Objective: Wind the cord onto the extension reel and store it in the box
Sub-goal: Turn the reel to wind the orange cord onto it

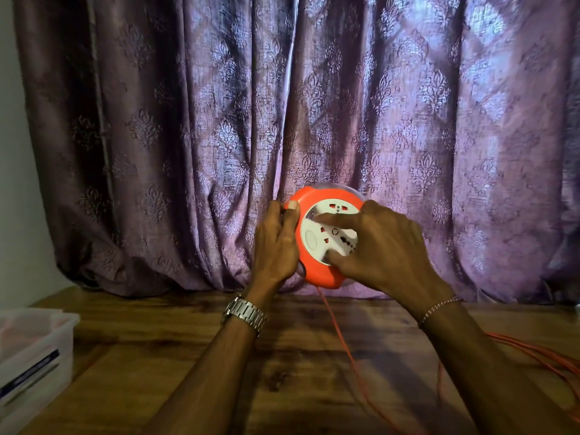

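Head view
Reel [317,271]: an orange round extension reel with a white socket face, held up in the air above the far middle of the table, its face tilted toward the camera and slightly to the left.
Socket face [314,238]: white disc with several red-lined socket holes and a raised oval near its left side.
Left hand [276,243]: grips the reel's left rim, thumb hooked over the front edge near the top, fingers curled round behind the rim; a metal watch [244,312] sits on the wrist.
Right hand [376,243]: laid on the socket face from the right, forefinger stretched across the upper middle of the disc, thumb pressed on its lower edge, fingers spread apart; whether the remaining fingers hook the far rim cannot be told. A thin bracelet [439,307] is on the wrist.
Cord [342,343]: thin orange cord leaves the bottom of the reel and hangs down to the table's near edge between the two forearms; more loops of it lie toward the right edge of the table.
Table [175,350]: dark wooden top.
Box [34,350]: clear plastic box at the left edge of the table, well apart from the reel.
Curtain [188,136]: purple patterned curtain hanging behind the table's far edge.
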